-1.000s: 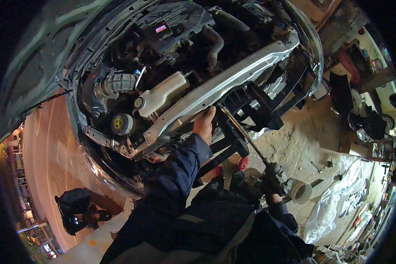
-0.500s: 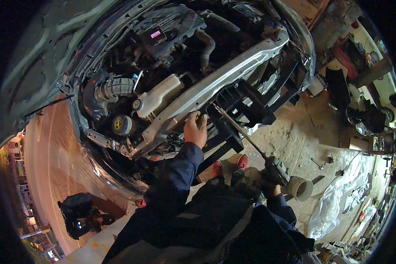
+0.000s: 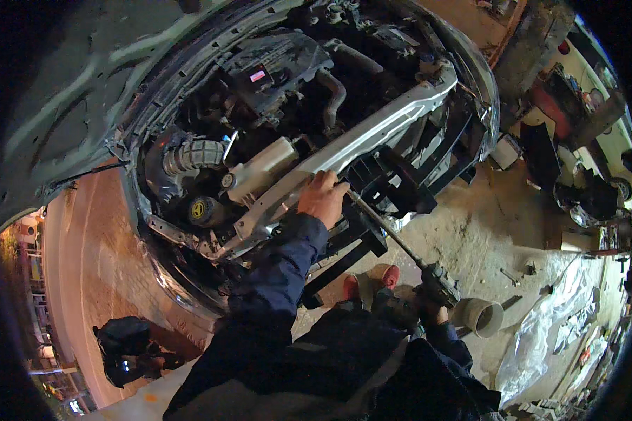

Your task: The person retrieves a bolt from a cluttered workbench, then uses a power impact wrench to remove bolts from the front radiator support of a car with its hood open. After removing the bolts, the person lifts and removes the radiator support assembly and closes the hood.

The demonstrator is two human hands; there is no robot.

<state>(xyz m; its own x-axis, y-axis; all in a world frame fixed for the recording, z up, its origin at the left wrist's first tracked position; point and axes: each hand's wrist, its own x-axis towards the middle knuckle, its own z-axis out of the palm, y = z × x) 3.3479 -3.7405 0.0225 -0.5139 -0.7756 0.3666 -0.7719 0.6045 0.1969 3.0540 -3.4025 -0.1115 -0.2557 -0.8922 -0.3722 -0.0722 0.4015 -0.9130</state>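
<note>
A car's silver-grey front crossmember (image 3: pixel 372 126) runs slantwise across the open engine bay. At its near edge is my left hand (image 3: pixel 323 200), fingers bent together beside the tip of a long thin extension bar (image 3: pixel 386 228). What those fingers pinch, if anything, is hidden. The bar slopes down to the right into a dark power wrench (image 3: pixel 439 282). My right hand (image 3: pixel 432 310), mostly covered by the tool, grips it low at the right. Under the bar's tip sits a black plastic bracket (image 3: pixel 393 172).
Behind the crossmember stand a whitish reservoir (image 3: pixel 263 168) and a yellow-marked cap (image 3: pixel 202 209). The raised hood (image 3: pixel 70 84) fills the upper left. A round tub (image 3: pixel 483 317), plastic sheeting (image 3: pixel 534 344) and a wrench (image 3: pixel 510 276) lie on the floor at right. A black bag (image 3: pixel 123 344) rests at lower left.
My left hand has moved slightly up and right, closer to the bar's tip and over the crossmember's edge. The view has shifted a little. My right hand keeps hold of the power wrench.
</note>
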